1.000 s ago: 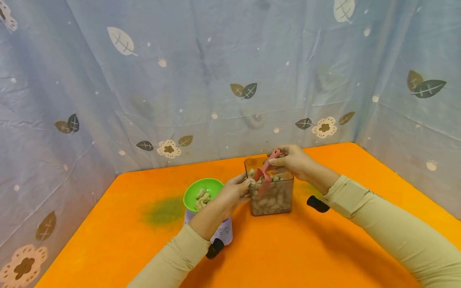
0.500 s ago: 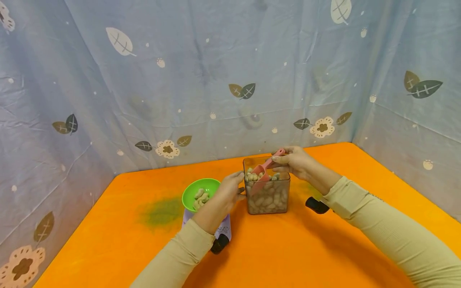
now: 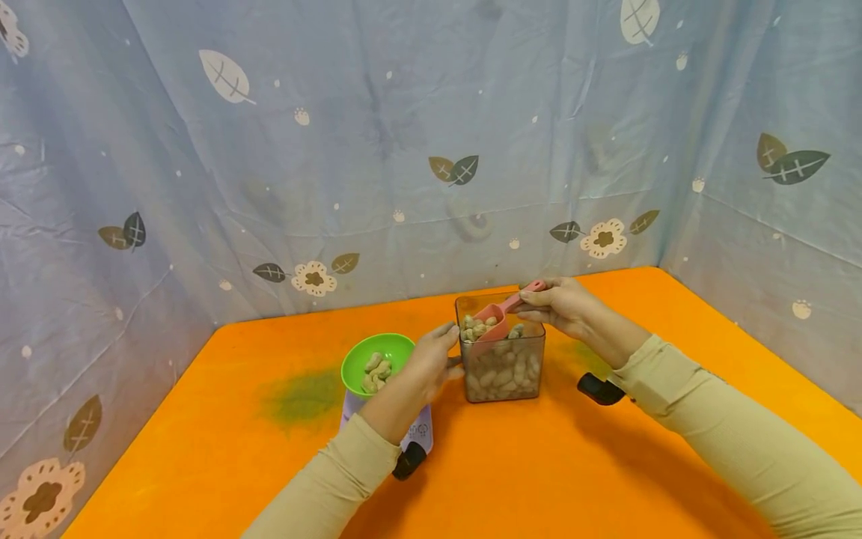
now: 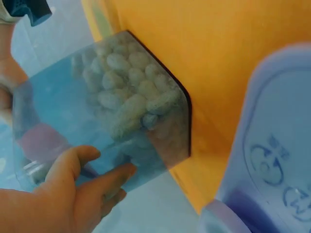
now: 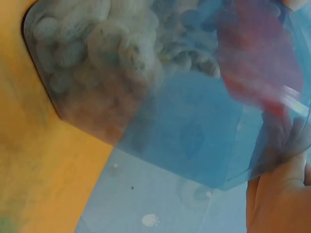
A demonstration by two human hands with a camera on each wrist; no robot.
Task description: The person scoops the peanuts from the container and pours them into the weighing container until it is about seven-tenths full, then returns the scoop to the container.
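Note:
In the head view my right hand [image 3: 564, 305] pinches the handle of a pink scoop [image 3: 498, 323], whose bowl carries peanuts [image 3: 477, 328] at the top of a clear box [image 3: 505, 374]. More unshelled peanuts fill the lower part of that box. My left hand [image 3: 431, 365] touches the box's left side, with fairly straight fingers [image 4: 116, 177] against the wall in the left wrist view. Through the box wall, the right wrist view shows the scoop [image 5: 262, 58] as a blurred red shape.
Left of the box, a green bowl [image 3: 353, 355] with several peanuts sits on a pale purple scale [image 3: 420, 430], partly hidden by the left forearm. Orange cloth [image 3: 539, 471] covers the table. A patterned blue curtain [image 3: 377, 165] stands behind and at both sides.
The scoop has gone from steeply tipped in the peanuts to a flatter tilt, its bowl now loaded. My right hand has shifted slightly right. My left hand stays at the box's side.

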